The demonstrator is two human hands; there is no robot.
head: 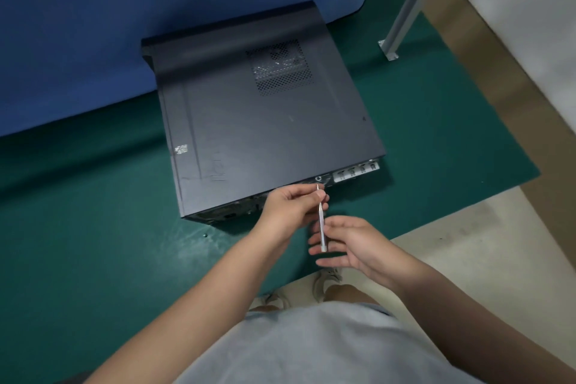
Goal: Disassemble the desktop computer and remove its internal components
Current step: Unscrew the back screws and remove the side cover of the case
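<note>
A black desktop computer case [255,121] lies on its side on a green mat [93,212], its side panel closed and its rear panel facing me. A perforated vent [280,67] shows in the panel. My left hand [290,209] pinches the upper shaft of a thin silver screwdriver [321,221], whose tip points at a thumbscrew [318,179] on the rear edge. My right hand [349,243] is just below, fingers loosely spread around the screwdriver's lower end; whether it grips the tool is unclear.
A blue padded wall [124,25] stands behind the case. A grey metal post [414,3] is bolted to the floor at the right. A small screw [204,235] lies on the mat near the case's front left corner. Silver expansion slot covers [357,172] show at the rear.
</note>
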